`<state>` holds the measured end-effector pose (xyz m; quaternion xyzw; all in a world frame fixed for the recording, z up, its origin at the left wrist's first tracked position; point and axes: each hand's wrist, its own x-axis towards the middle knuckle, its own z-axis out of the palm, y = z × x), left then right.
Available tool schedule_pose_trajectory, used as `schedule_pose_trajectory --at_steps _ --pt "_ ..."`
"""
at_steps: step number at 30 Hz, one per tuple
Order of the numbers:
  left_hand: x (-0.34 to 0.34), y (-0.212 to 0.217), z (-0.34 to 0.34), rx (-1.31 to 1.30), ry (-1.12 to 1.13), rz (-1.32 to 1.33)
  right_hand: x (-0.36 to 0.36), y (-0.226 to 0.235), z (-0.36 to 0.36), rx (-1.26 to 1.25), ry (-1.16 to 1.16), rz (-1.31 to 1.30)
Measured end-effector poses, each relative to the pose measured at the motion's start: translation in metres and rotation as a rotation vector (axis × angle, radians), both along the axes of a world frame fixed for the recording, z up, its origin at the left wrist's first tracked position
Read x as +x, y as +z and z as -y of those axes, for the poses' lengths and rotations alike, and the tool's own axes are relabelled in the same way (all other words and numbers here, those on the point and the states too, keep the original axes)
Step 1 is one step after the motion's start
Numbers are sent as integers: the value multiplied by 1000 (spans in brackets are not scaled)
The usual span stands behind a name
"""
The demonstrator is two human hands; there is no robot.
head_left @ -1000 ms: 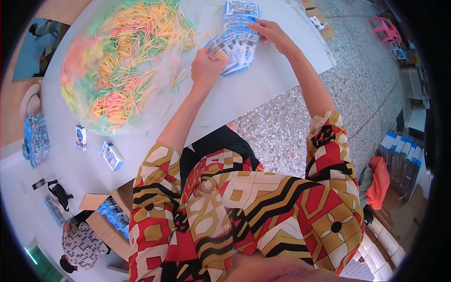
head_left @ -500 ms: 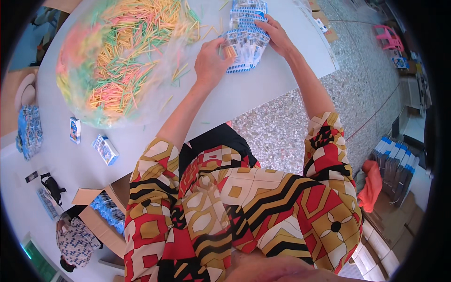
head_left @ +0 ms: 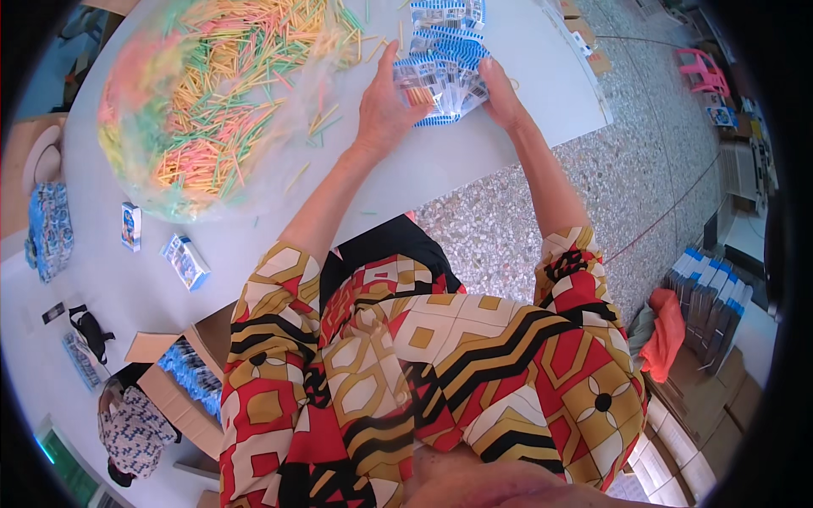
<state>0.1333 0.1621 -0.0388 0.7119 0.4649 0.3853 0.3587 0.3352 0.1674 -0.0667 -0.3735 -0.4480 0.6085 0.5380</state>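
Left hand [head_left: 388,108] touches overlapping blue-white packets [head_left: 450,85] on tabletop [head_left: 500,140], grip spread; right hand [head_left: 505,100] at opposite edge, fingers partly hidden, cannot tell grip.

Red, gold, black, cream geometric shirt [head_left: 500,364], loose sleeves [head_left: 275,330], black trousers [head_left: 398,245]

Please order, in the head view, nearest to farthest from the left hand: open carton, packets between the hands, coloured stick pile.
1. Packets: right of the left hand, at its thumb.
2. Stick pile: to the hand's left.
3. Open carton: lower left.
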Motion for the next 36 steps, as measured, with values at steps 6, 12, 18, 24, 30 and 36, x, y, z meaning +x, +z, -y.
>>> schedule_pose_trajectory --at_steps 6,12,18,24,30,36 --pt "8 11 12 50 57 -120 15 15 18 106 133 379" --pt "14 3 21 171 43 -120 -2 33 36 147 152 459" --pt "12 -5 21 240 -78 -52 -11 20 40 125 39 427" --pt "7 10 14 463 -21 -137 -19 17 40 124 -58 424" --pt "8 9 10 -167 -115 694 -46 23 49 73 -43 377" --pt "-4 40 34 -104 -146 715 -53 45 65 70 33 332"
